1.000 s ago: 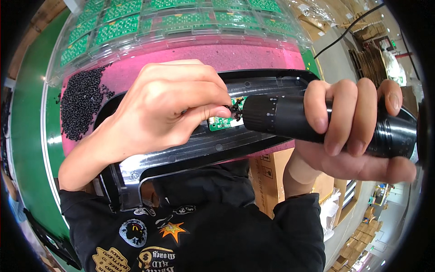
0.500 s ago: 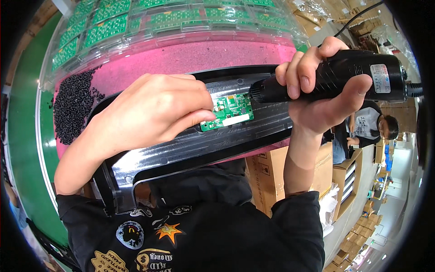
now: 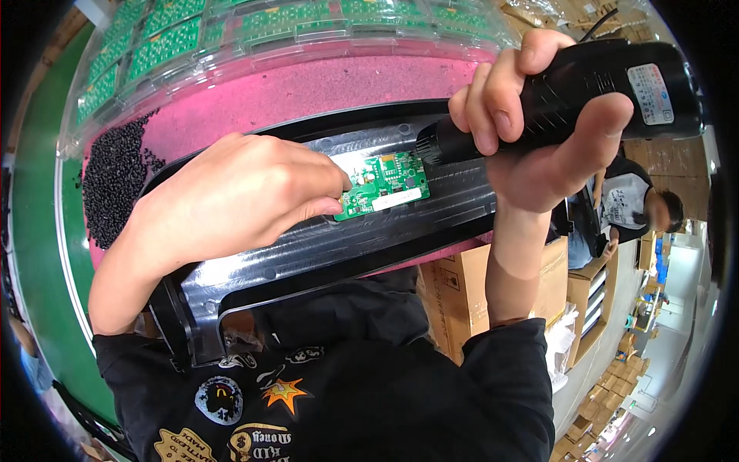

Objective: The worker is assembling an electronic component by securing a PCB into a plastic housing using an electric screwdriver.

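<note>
A green circuit board (image 3: 391, 173) with a white strip along its near edge lies inside a long, glossy black plastic housing (image 3: 285, 258). My left hand (image 3: 231, 200) is closed at the board's left end, thumb and fingers pinching its edge; the fingertips are partly hidden. My right hand (image 3: 523, 146) grips a black corded electric screwdriver (image 3: 577, 92), its fingers over the top and the thumb stretched along the near side. The screwdriver tilts down to the left, with its ribbed nose over the board's right end. Its bit is not distinguishable.
Small black screws (image 3: 115, 185) are heaped on the pink mat (image 3: 308, 92) at left. Clear trays (image 3: 285, 35) holding several green boards stand along the back. A cardboard box (image 3: 454, 296) is beside my right arm. Another person (image 3: 627, 204) sits at the far right.
The screwdriver's rear end has risen with my right hand, so the tool tilts more steeply. Housing, board and left hand have shifted slightly left in the view.
</note>
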The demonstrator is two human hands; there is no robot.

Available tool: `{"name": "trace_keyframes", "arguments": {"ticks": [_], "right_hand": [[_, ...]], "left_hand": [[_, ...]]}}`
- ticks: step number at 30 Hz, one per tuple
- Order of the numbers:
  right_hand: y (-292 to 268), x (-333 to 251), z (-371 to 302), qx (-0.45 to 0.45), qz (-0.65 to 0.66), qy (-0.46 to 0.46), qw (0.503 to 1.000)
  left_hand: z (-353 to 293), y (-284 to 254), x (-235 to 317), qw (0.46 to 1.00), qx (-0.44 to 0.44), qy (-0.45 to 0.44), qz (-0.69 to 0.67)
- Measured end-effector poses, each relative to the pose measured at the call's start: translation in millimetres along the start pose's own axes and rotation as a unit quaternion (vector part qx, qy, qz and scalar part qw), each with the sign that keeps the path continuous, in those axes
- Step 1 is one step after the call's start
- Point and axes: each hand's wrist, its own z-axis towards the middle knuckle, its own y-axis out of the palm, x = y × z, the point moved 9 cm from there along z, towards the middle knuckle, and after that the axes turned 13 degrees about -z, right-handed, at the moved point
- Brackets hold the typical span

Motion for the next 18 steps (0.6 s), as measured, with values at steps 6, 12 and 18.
{"name": "trace_keyframes", "arguments": {"ticks": [6,12,18], "right_hand": [[3,8,0,0.025,-0.007,0.034,0.999],[1,-4,-7,0.077,-0.009,0.065,0.995],[19,-69,-8,0.020,0.174,-0.055,0.983]], "left_hand": [[1,1,-1,0.998,-0.024,-0.064,-0.008],[-1,-1,-6,0.998,-0.016,-0.059,-0.003],[3,-5,13,0.998,0.024,0.063,0.013]]}}
